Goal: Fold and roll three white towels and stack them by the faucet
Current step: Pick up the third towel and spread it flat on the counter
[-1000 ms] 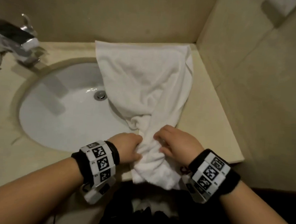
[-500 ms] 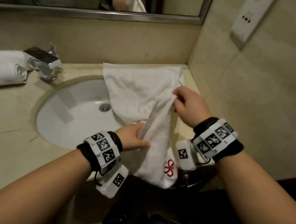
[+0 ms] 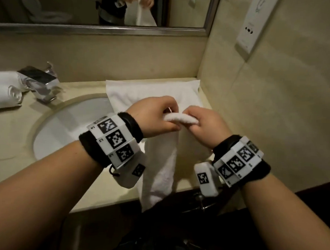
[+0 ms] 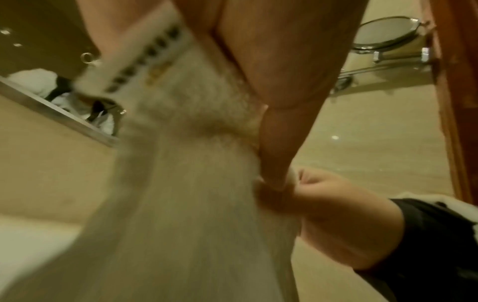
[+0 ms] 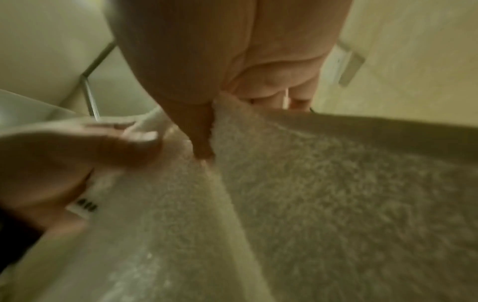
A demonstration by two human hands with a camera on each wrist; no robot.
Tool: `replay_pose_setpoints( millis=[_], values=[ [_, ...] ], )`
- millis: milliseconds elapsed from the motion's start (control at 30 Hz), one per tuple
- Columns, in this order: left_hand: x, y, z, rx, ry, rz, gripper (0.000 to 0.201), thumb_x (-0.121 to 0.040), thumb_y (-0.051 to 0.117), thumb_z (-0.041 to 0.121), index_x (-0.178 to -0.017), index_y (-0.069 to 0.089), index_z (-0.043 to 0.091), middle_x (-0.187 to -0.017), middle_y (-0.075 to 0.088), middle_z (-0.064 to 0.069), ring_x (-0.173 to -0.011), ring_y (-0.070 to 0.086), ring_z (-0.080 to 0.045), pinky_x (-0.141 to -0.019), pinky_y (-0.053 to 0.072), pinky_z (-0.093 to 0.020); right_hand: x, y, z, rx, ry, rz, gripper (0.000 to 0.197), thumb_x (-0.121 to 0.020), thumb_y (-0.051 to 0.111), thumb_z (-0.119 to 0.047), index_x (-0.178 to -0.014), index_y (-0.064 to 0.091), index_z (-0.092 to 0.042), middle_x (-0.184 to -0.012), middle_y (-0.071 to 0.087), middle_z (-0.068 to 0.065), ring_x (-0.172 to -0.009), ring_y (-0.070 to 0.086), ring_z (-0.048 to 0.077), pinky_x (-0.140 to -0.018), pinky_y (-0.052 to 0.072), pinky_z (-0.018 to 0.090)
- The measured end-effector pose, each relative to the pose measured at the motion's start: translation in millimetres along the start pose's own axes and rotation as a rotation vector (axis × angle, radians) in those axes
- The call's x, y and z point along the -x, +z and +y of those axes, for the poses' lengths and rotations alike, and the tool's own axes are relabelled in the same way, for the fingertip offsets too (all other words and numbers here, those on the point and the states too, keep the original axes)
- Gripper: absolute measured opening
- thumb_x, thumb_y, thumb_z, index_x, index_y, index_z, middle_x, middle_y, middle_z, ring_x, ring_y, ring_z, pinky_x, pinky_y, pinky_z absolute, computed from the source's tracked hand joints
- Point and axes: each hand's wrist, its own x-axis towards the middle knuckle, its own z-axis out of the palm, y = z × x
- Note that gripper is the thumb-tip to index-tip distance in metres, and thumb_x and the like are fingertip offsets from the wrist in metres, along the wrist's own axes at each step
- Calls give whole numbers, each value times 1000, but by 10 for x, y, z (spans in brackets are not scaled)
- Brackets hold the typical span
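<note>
A white towel (image 3: pixel 159 168) hangs from both my hands above the counter's front edge, its top edge (image 3: pixel 180 119) bunched between them. My left hand (image 3: pixel 154 116) grips the left end of that edge, and my right hand (image 3: pixel 202 125) grips the right end, close beside it. In the left wrist view the towel (image 4: pixel 186 204) drops away below my thumb; the right wrist view shows the towel (image 5: pixel 310 194) filling the frame. Another white towel (image 3: pixel 154 90) lies spread flat on the counter behind my hands. Rolled white towels (image 3: pixel 3 91) lie left of the chrome faucet (image 3: pixel 40 80).
The oval white sink (image 3: pixel 68 127) sits left of my hands in the beige counter (image 3: pixel 5 135). A tiled wall (image 3: pixel 275 111) with a white wall unit (image 3: pixel 255 22) closes the right side. A mirror (image 3: pixel 71 5) runs along the back wall.
Both hands have risen and come together, gathering the towel's top edge between them. The towel now hangs off the counter. The view has tilted up to show the mirror.
</note>
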Motion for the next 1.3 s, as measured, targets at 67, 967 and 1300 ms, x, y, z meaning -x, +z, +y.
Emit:
replay_pose_setpoints(
  millis=[67,967,1300],
  values=[
    [34,67,-82,148,-118,-28,33,-69,75,32,-92,53,23,-79,54,9,-73,50,-9,-60,35,-22,-22,-143,28,-73,17,73,18,-81,53,-5,-93,64,-12,-93,67,8,-87,57,24,-67,35,27],
    [340,606,-327,11,-13,-351,39,-81,66,28,-116,55,13,-109,60,-1,-96,53,-12,-67,30,-16,472,-356,73,-167,41,189,3,-75,55,-23,-75,56,-20,-69,54,-12,-66,50,3,-58,36,13],
    [873,176,-1159,479,-355,-73,16,-86,55,3,-82,58,18,-90,58,-7,-84,53,-12,-80,38,-30,694,-159,515,-75,176,-311,8,-83,62,-25,-82,55,-29,-82,59,-14,-84,54,15,-68,39,13]
  ],
)
